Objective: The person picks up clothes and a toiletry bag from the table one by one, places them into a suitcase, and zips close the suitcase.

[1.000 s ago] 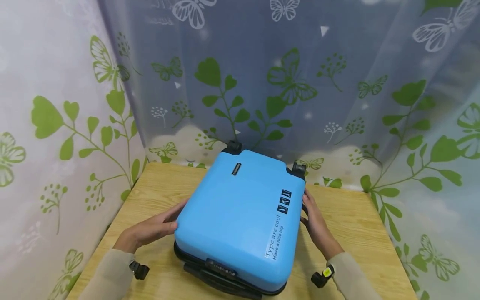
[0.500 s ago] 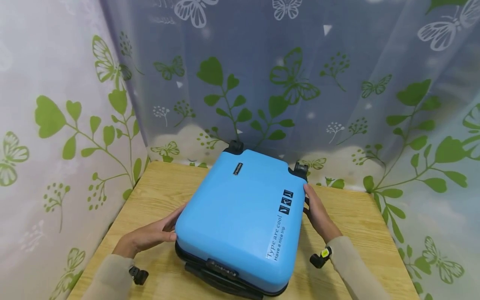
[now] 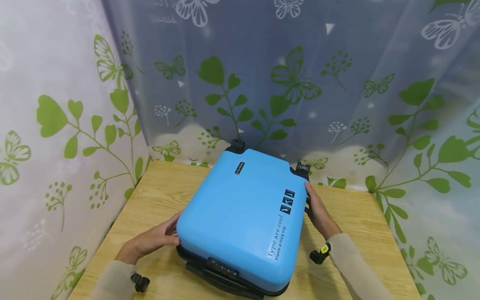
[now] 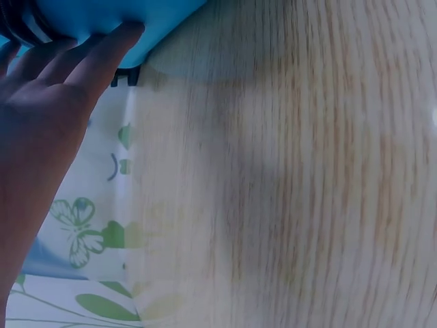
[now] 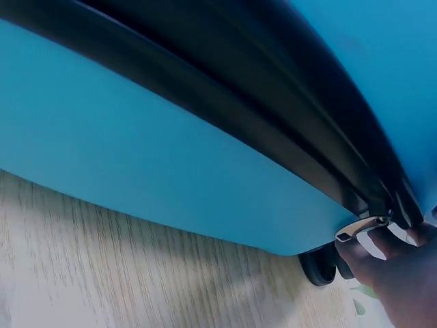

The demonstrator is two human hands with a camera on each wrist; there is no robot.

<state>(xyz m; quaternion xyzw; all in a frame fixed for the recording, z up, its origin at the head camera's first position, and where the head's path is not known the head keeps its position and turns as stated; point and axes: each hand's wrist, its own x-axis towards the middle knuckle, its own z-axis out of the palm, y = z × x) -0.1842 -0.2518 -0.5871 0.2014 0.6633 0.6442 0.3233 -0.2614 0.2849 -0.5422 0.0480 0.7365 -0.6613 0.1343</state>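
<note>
A bright blue hard-shell suitcase [image 3: 241, 221] lies flat on the pale wood-grain tabletop [image 3: 157, 187], held between the person's two hands, its broad smooth face turned up. The left hand [image 3: 157, 239] rests against the suitcase's near left corner, fingers fairly straight and laid along the blue shell, the thumb on the edge; from the left wrist view the fingertips [image 4: 126, 31] touch the blue wall just above the dark seam. The right hand [image 3: 318, 210] is at the far right side of the case, just short of the black wheel [image 3: 302, 167] at that corner. In the right wrist view its fingers [image 5: 382, 256] are curled and pinch a small silver zip pull [image 5: 360, 229] that sits on the black zipper band [image 5: 225, 116] running between the two blue halves. A second black wheel [image 3: 236, 146] shows at the far corner, beyond the left hand. On the top face near the right hand run black printed letters [image 3: 276, 242] and three small black squares [image 3: 287, 201]. Between the wrists, at the near end, a black handle [image 3: 221, 277] juts out from under the shell. Behind the tabletop, well beyond both hands, hangs a sheer curtain printed with green leaves and butterflies [image 3: 240, 83]. Both forearms wear beige sleeves [image 3: 354, 266].
</note>
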